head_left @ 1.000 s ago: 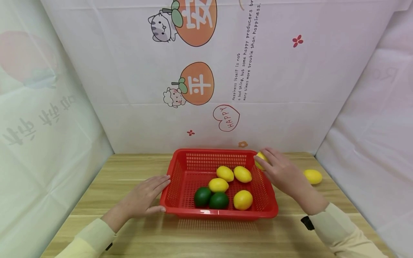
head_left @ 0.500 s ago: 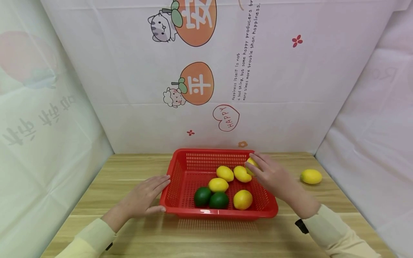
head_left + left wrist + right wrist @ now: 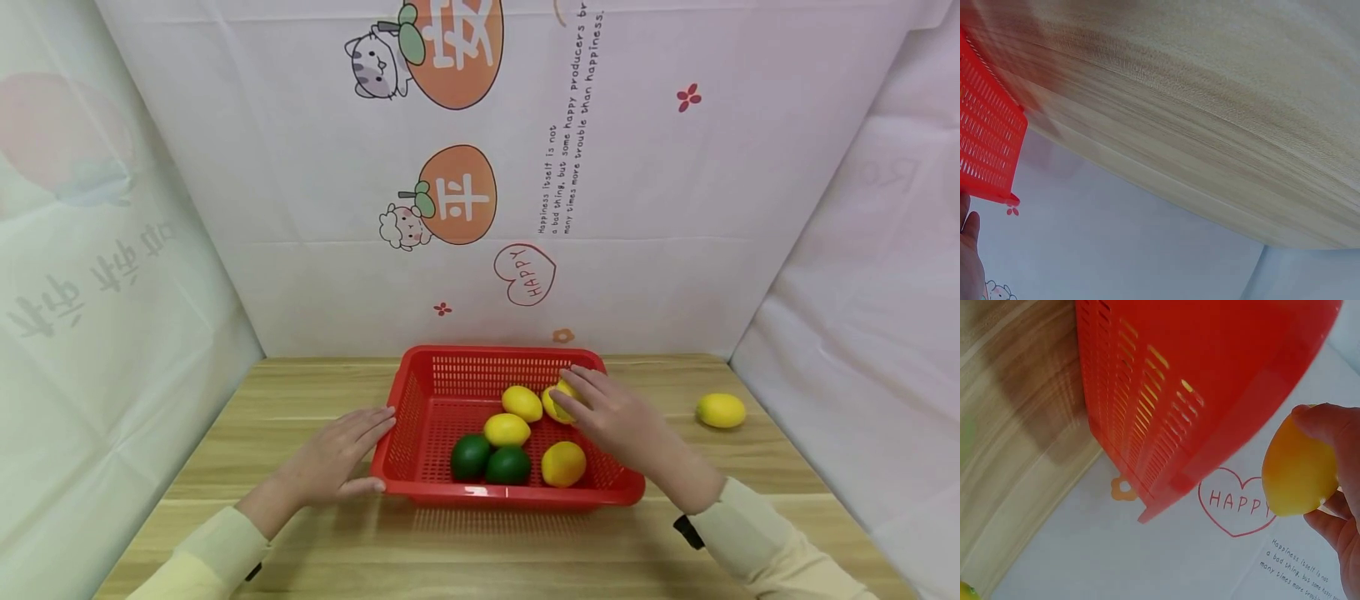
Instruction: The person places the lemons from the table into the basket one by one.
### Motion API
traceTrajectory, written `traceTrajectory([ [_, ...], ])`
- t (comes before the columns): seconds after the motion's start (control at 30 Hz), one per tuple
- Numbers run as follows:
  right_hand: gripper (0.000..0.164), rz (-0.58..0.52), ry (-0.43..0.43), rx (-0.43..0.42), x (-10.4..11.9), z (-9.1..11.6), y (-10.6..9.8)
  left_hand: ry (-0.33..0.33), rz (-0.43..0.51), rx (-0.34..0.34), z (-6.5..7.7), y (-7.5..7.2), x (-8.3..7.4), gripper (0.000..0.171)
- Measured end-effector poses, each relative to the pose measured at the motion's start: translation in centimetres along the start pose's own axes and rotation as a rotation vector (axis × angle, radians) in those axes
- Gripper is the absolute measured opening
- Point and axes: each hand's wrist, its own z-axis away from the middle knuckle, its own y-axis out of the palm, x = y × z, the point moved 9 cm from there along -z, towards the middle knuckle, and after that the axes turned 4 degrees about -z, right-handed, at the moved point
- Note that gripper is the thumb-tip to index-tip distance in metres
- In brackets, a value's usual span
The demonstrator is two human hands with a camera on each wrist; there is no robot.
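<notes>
A yellow lemon is pinched between the thumb and fingers of my right hand, over the right part of a red plastic basket. In the head view the fingers partly cover this lemon, and it overlaps another lemon lying below. My left hand rests against the left side of the basket, fairly straight fingers on the rim and thumb near the front corner. Inside lie more lemons, a rounder orange-yellow fruit and two dark green fruits.
One lemon lies on the wooden table to the right of the basket. A white printed cloth rises behind the table's back edge, and similar white sheets close off both sides.
My right hand has moved left with the lemon, from the basket's right rim to over the inside. The left hand and the basket have stayed in place.
</notes>
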Motion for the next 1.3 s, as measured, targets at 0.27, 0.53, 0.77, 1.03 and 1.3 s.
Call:
traceTrajectory([
  [0.27,0.06,-0.01,-0.011,0.035,0.8,-0.4,0.7,0.003,-0.013,-0.002,0.0,0.0,0.0,0.082],
  [0.53,0.06,-0.031,-0.007,0.111,1.4,-0.6,1.7,0.002,-0.024,0.001,0.0,-0.1,-0.1,0.082],
  [0.77,0.062,-0.057,-0.004,0.135,1.6,-0.6,2.3,0.005,-0.022,-0.002,0.0,-0.2,-0.2,0.082],
  [1.03,0.061,-0.116,-0.008,0.178,2.0,-0.9,3.0,0.003,-0.025,0.0,0.0,-0.1,-0.1,0.081],
  [1.3,0.061,-0.164,0.004,0.258,2.1,-0.9,3.8,0.004,-0.019,-0.005,0.0,0.0,0.0,0.082],
])
